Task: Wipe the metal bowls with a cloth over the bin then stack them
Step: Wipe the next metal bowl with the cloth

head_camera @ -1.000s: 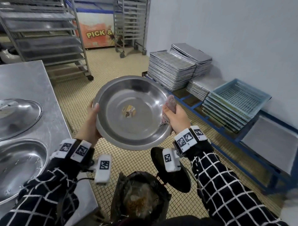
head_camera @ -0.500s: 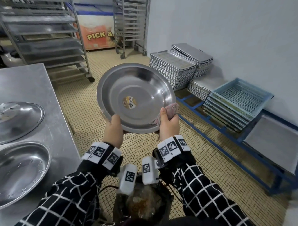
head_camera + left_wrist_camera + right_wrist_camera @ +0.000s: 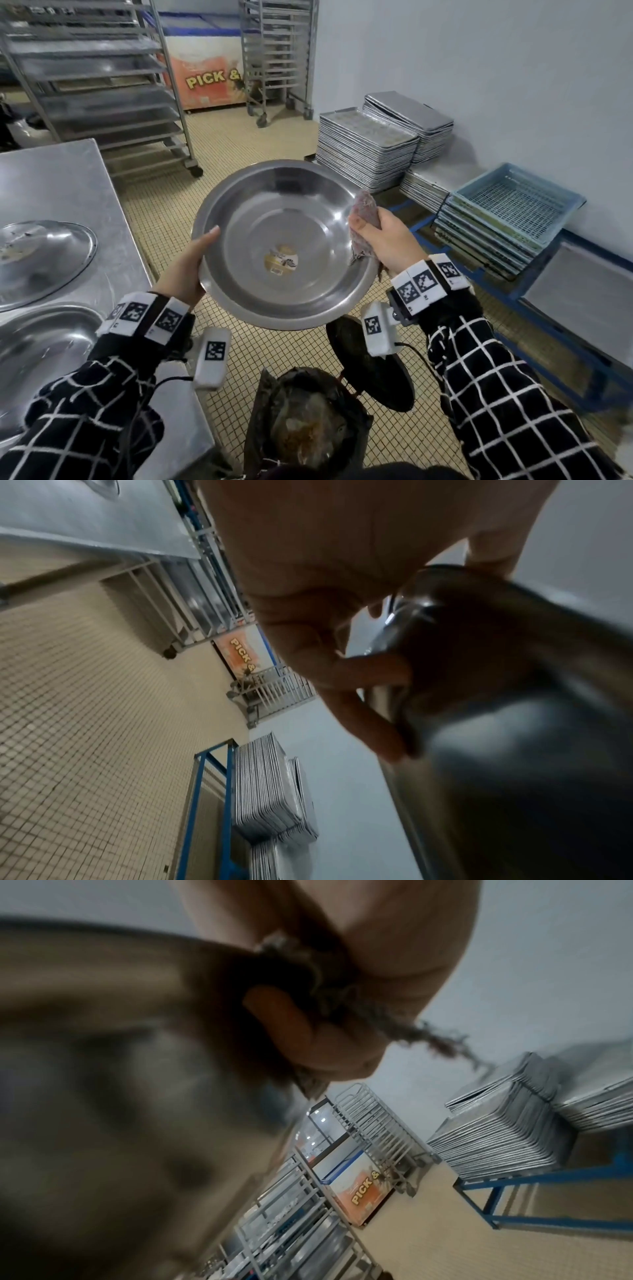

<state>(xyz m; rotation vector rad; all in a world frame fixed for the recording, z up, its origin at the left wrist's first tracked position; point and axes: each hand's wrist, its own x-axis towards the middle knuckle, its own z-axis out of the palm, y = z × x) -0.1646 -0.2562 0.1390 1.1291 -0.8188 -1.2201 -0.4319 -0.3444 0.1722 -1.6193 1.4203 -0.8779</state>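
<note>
A wide metal bowl (image 3: pixel 287 219) with a round sticker on its bottom is held tilted toward me above the floor. My left hand (image 3: pixel 191 260) grips its left rim, thumb on the inside; in the left wrist view the fingers (image 3: pixel 363 723) curl under the bowl (image 3: pixel 514 723). My right hand (image 3: pixel 383 236) grips a crumpled pinkish cloth (image 3: pixel 364 209) and presses it on the bowl's right rim; the right wrist view shows the cloth (image 3: pixel 342 1001) bunched in the fist against the blurred bowl (image 3: pixel 120 1042). The bin (image 3: pixel 308 428), lined with a black bag, stands below the bowl.
A steel table (image 3: pixel 61 178) at left carries an upturned bowl (image 3: pixel 37 253) and an upright bowl (image 3: pixel 37 349). The bin's black lid (image 3: pixel 370 370) hangs open. Stacked baking trays (image 3: pixel 370 150) and blue crates (image 3: pixel 507 212) sit on a blue rack at right; wheeled racks (image 3: pixel 102 85) stand behind.
The bowl has been turned in my hands and lowered a little. My left hand shifted from the bottom rim to the left rim; my right hand with the cloth moved up the right rim.
</note>
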